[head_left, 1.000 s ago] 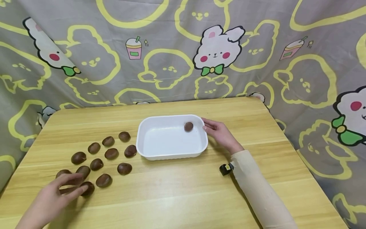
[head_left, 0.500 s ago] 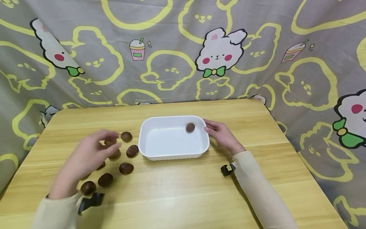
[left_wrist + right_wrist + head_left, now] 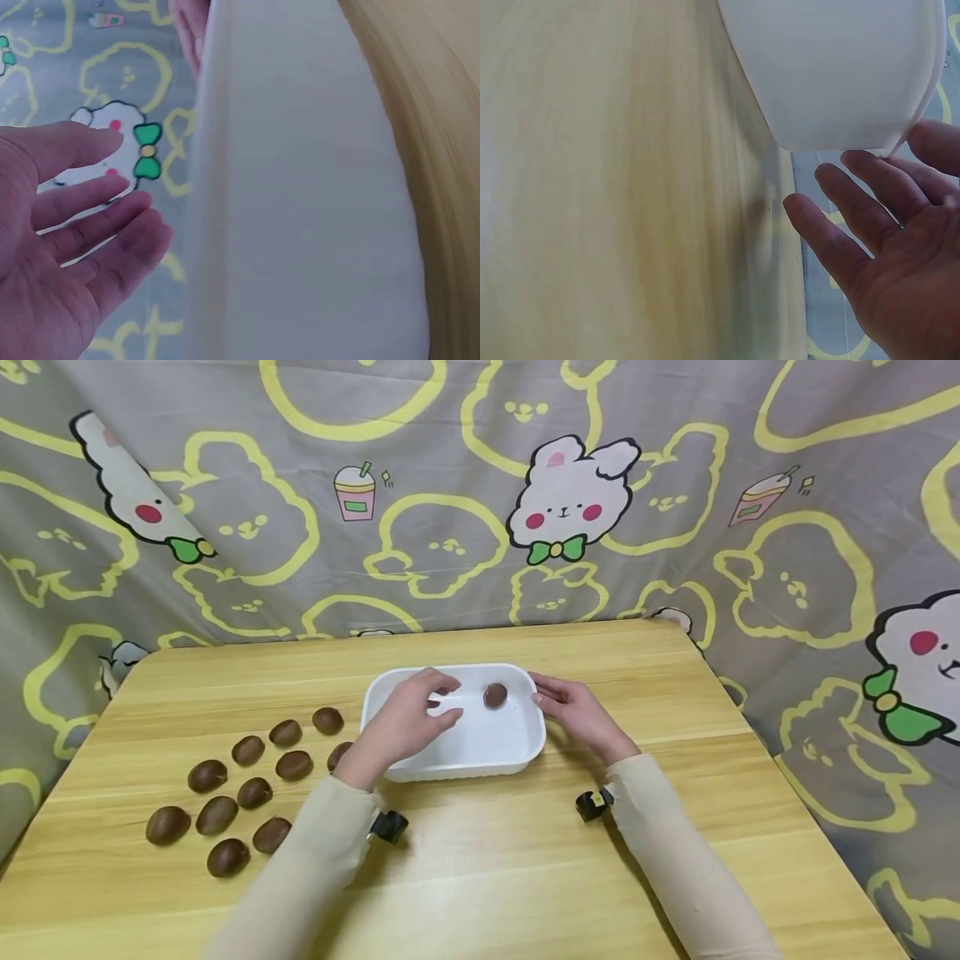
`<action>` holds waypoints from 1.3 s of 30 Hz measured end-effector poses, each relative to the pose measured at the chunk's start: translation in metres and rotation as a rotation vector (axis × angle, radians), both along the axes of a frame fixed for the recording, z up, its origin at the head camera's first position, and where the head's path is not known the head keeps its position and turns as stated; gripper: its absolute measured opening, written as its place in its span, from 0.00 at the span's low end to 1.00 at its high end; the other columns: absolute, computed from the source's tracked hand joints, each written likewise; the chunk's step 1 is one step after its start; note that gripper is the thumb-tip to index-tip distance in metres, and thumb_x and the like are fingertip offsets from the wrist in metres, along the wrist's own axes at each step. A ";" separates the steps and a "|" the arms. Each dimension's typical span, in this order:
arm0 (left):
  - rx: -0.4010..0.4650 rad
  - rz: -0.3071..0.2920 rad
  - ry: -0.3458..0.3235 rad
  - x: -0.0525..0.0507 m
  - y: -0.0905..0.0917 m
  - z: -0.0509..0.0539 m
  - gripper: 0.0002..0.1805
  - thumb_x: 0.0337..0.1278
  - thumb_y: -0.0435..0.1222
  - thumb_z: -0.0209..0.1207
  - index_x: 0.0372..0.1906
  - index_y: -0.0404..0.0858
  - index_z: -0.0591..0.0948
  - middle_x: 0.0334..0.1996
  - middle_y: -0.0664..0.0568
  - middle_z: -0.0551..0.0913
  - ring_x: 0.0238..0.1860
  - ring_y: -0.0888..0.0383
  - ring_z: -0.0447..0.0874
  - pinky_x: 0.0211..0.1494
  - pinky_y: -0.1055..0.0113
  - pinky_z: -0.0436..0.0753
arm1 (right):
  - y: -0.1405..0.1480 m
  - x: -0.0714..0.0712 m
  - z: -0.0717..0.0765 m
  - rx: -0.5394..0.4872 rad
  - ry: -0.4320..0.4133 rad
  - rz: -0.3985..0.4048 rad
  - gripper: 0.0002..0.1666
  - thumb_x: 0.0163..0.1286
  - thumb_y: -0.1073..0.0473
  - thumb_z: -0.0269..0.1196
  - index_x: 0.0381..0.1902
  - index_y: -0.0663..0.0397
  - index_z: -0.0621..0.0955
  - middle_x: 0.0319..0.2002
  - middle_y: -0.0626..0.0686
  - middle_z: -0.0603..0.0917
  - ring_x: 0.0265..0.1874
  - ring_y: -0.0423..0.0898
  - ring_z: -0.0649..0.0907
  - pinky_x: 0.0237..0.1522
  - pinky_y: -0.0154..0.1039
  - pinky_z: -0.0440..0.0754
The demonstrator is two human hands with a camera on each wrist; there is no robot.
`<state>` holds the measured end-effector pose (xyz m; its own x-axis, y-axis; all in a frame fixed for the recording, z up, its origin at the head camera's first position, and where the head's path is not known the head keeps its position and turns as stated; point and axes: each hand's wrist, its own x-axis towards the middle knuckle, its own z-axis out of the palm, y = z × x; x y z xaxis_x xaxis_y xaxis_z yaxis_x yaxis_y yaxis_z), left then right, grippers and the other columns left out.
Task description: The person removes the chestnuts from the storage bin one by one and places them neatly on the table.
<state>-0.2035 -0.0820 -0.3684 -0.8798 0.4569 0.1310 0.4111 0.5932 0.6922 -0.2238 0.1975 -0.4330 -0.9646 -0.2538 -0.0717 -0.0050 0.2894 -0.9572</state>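
A white rectangular tray (image 3: 480, 768) stands on the table, with one brown chestnut (image 3: 495, 696) inside near its far right corner. My left hand (image 3: 408, 714) hovers over the tray's left half, fingers loosely bent and apart. The left wrist view shows nothing in that hand (image 3: 67, 240). At the tray's right end my right hand (image 3: 581, 710) rests with its thumb and fingers against the rim and outer wall. In the right wrist view the fingers of this hand (image 3: 907, 240) are nearly straight. Several chestnuts (image 3: 255, 792) lie left of the tray, some partly hidden by the left sleeve.
The wooden table (image 3: 480, 877) has its back edge against a patterned curtain (image 3: 450, 460), which also hangs along both sides. Black wrist camera mounts (image 3: 594, 804) stick out from both sleeves.
My left hand has moved from the near left chestnuts across the rows, rightward, to above the tray. The right hand stays at the tray's end. The chestnuts keep their places.
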 end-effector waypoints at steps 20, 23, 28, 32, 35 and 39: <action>-0.325 -0.029 -0.240 -0.051 0.058 -0.012 0.30 0.57 0.36 0.69 0.64 0.31 0.74 0.61 0.42 0.76 0.63 0.48 0.71 0.66 0.58 0.69 | -0.003 0.000 0.003 -0.021 -0.021 0.007 0.27 0.75 0.60 0.58 0.69 0.59 0.70 0.65 0.59 0.73 0.62 0.53 0.75 0.57 0.41 0.76; -0.347 -0.051 -0.248 -0.053 0.061 -0.014 0.29 0.57 0.36 0.69 0.63 0.33 0.75 0.60 0.44 0.76 0.61 0.51 0.72 0.65 0.59 0.69 | -0.004 0.002 0.007 -0.023 -0.026 0.014 0.28 0.75 0.61 0.57 0.70 0.61 0.69 0.66 0.60 0.72 0.63 0.54 0.74 0.59 0.43 0.75; -0.375 -0.096 -0.200 -0.056 0.065 -0.017 0.25 0.57 0.35 0.69 0.58 0.33 0.79 0.54 0.44 0.78 0.52 0.52 0.74 0.59 0.60 0.72 | -0.003 -0.001 0.001 -0.022 -0.019 0.007 0.28 0.75 0.60 0.58 0.70 0.60 0.69 0.65 0.59 0.73 0.62 0.53 0.75 0.58 0.41 0.75; -0.402 -0.124 -0.149 -0.056 0.069 -0.022 0.20 0.56 0.34 0.69 0.54 0.31 0.81 0.50 0.42 0.78 0.48 0.51 0.75 0.56 0.60 0.73 | -0.002 0.001 0.002 -0.018 -0.013 0.004 0.28 0.74 0.60 0.59 0.69 0.61 0.70 0.65 0.59 0.74 0.61 0.53 0.76 0.58 0.41 0.76; -0.414 -0.137 -0.117 -0.055 0.072 -0.028 0.15 0.55 0.32 0.69 0.47 0.32 0.84 0.46 0.43 0.77 0.43 0.52 0.74 0.52 0.61 0.75 | -0.002 0.002 0.003 -0.015 -0.009 0.002 0.28 0.74 0.60 0.59 0.69 0.61 0.70 0.65 0.59 0.74 0.61 0.52 0.76 0.58 0.42 0.75; -0.415 -0.126 -0.092 -0.053 0.076 -0.034 0.11 0.55 0.32 0.69 0.43 0.33 0.84 0.42 0.45 0.76 0.40 0.53 0.74 0.50 0.62 0.75 | -0.002 0.002 0.004 -0.022 -0.008 0.004 0.28 0.74 0.60 0.59 0.69 0.61 0.70 0.64 0.59 0.74 0.61 0.53 0.76 0.58 0.42 0.75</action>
<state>-0.2570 -0.0062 -0.4027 -0.8135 0.5585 -0.1625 0.4454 0.7778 0.4433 -0.2218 0.1960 -0.4295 -0.9629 -0.2596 -0.0734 0.0012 0.2679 -0.9634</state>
